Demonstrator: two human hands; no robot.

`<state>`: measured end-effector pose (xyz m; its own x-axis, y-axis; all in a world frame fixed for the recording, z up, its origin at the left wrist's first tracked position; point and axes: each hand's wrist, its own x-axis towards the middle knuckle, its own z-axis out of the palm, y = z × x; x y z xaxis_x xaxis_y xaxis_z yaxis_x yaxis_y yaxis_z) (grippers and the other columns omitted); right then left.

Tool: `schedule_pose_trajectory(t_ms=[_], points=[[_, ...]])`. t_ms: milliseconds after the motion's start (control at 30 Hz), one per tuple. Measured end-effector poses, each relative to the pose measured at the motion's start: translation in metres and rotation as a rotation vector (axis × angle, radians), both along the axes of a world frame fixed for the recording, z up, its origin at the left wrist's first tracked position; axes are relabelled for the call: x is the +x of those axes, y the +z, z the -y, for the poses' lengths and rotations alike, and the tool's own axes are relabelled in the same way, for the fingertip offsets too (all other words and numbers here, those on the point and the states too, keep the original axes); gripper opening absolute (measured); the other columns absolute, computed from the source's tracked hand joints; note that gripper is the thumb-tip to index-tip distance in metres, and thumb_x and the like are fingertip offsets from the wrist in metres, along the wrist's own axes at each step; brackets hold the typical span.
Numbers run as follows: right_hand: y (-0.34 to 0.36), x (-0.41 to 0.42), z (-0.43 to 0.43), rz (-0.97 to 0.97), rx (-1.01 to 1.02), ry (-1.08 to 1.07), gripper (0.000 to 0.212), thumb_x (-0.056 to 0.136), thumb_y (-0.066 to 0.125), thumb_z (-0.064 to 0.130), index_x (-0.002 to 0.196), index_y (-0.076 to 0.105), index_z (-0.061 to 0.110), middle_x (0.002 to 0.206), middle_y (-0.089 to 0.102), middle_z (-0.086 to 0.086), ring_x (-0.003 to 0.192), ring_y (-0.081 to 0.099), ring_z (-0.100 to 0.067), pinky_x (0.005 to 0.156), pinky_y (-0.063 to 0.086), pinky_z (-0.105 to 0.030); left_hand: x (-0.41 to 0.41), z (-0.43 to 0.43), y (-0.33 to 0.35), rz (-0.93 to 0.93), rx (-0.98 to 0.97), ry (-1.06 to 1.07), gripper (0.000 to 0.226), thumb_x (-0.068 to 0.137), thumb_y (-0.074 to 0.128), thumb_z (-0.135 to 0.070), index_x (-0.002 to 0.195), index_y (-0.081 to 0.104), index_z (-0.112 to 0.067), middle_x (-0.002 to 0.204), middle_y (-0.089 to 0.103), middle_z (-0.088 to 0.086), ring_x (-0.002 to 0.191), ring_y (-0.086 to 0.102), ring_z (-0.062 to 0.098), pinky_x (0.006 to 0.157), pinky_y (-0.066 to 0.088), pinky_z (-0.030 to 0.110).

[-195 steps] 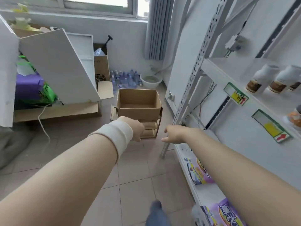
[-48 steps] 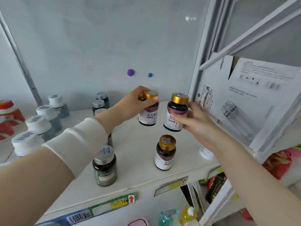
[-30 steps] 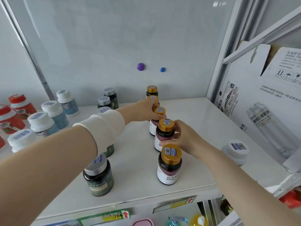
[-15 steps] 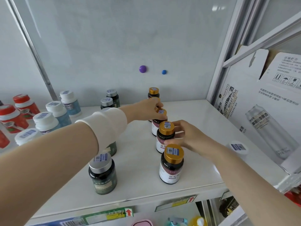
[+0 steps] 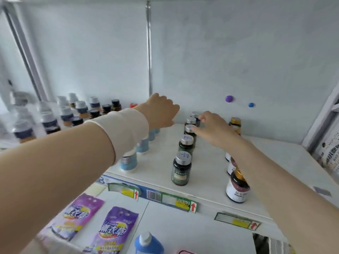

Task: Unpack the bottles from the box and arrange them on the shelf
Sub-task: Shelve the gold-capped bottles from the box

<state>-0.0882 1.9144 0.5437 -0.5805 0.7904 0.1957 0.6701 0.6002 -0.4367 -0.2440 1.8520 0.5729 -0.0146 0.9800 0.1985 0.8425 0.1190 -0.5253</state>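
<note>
Bottles (image 5: 181,168): file runs front-to-back, right hand nearer

Silver-capped, upright on shelf (image 5: 205,171). Noted: right hand (image 5: 212,125) slack-fingered, fingertips (image 5: 200,117) at the rear caps. Noted: left hand (image 5: 161,112) hovers left of the file, fingers curled under; grip cannot be told.

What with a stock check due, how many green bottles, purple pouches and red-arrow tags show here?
Green bottles: 5
Purple pouches: 2
Red-arrow tags: 3
Total: 10
</note>
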Motion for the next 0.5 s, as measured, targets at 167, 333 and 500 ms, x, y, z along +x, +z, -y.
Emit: schedule_pose_trajectory(t_ms=[167, 333, 500], points=[[0.004, -0.102, 0.075, 0.002, 0.147, 0.200, 0.045, 0.093, 0.048, 0.031, 0.131, 0.040, 0.008, 0.132, 0.043, -0.015, 0.122, 0.046, -0.033, 0.094, 0.039, -0.036, -0.080, 0.114, 0.010, 0.034, 0.032, 0.295, 0.039, 0.095, 0.043, -0.035, 0.128, 0.047, -0.015, 0.119, 0.058, 0.007, 0.109, 0.056, 0.027, 0.087, 0.040, 0.034], [-0.010, -0.211, 0.172, 0.021, 0.254, 0.451, 0.051, 0.092, 0.050, 0.033, 0.136, 0.037, 0.010, 0.137, 0.041, -0.014, 0.126, 0.042, -0.031, 0.097, 0.040, -0.038, -0.165, 0.243, -0.009, 0.127, 0.051, 0.617, 0.043, 0.095, 0.042, -0.037, 0.132, 0.044, -0.015, 0.125, 0.058, 0.010, 0.117, 0.054, 0.030, 0.092, 0.041, 0.037], [-0.064, -0.330, 0.283, 0.124, 0.238, 0.749, 0.047, 0.094, 0.047, 0.032, 0.133, 0.039, 0.009, 0.137, 0.041, -0.013, 0.126, 0.042, -0.031, 0.099, 0.038, -0.040, -0.249, 0.370, -0.077, 0.299, -0.073, 0.879, 0.040, 0.095, 0.043, -0.035, 0.128, 0.049, -0.014, 0.124, 0.059, 0.007, 0.114, 0.056, 0.027, 0.093, 0.043, 0.036]])
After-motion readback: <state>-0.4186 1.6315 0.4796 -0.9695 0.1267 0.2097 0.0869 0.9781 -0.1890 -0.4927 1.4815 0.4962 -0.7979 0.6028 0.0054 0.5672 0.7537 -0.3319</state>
